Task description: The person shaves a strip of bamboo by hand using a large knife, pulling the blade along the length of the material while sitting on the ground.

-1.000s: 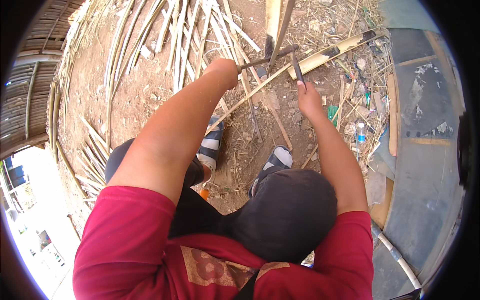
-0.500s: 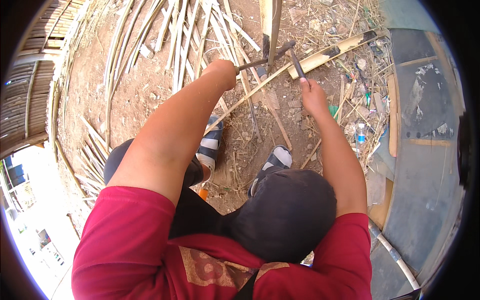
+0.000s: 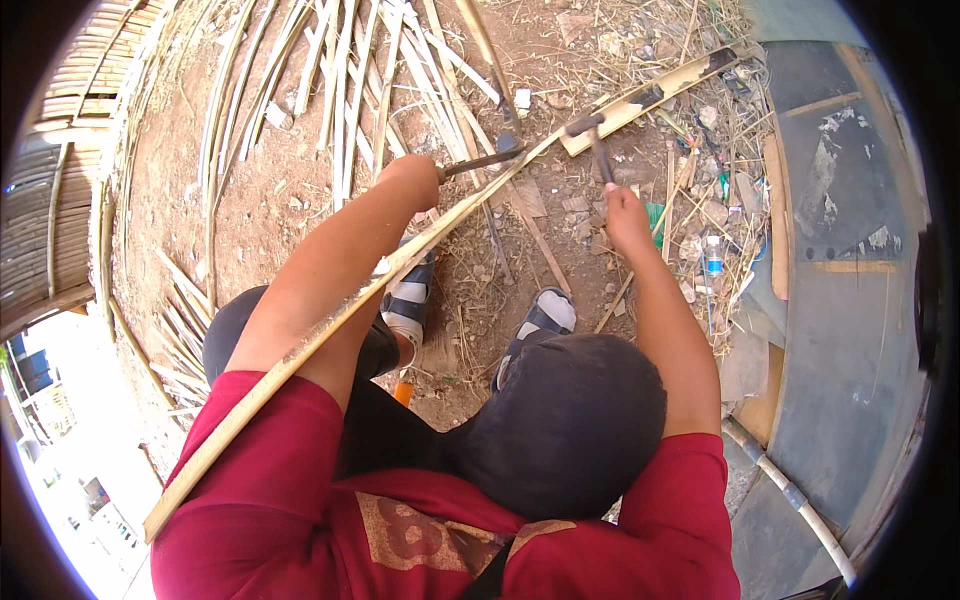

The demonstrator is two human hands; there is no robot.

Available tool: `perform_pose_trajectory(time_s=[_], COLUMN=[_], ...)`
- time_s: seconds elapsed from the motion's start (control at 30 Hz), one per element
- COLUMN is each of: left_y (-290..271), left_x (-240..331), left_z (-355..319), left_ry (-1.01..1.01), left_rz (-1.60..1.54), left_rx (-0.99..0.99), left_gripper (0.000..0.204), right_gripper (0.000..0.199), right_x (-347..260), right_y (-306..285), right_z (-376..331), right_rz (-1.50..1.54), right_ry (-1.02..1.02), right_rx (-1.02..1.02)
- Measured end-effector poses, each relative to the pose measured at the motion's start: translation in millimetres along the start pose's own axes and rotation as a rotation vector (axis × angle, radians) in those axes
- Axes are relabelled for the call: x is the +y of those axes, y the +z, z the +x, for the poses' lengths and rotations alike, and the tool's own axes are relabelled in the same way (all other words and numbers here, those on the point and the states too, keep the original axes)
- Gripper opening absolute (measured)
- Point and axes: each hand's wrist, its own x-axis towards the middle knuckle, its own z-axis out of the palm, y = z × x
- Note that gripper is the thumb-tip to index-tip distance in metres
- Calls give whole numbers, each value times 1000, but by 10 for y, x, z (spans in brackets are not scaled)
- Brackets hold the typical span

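Left hand (image 3: 410, 180) closed around the handle of a knife (image 3: 480, 160), blade at the bamboo strip (image 3: 330, 320); right hand (image 3: 625, 210) gripping a hammer (image 3: 597, 140) above the blade. Strip slanting over left shoulder; split bamboo slats (image 3: 330, 80) strewn on dirt beyond.

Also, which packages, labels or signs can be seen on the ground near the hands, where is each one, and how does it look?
Plastic bottle: lying among litter right of the right hand, small, clear with a blue label band.
Green wrapper: on the dirt just right of the right hand, crumpled, bright green.
Small green piece: further right among dry stalks, too small to tell its kind.
No signs or screens in view.
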Motion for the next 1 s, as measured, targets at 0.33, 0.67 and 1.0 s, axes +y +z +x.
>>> perform_pose_trajectory(time_s=[0.33,0.67,1.0], left_y=[-142,52,-267], left_x=[-146,-526,-433], left_z=[165,-19,-230], left_ry=[88,-42,-111], left_rz=[132,-76,-398], left_rx=[21,-12,-111], left_gripper=[35,34,40], right_gripper=[48,46,46], right_x=[-199,168,974], right_y=[-692,-769,-667], right_z=[-130,-685,-788], right_rz=[496,-136,-317], right_ry=[148,39,144], right_rx=[35,-30,-11])
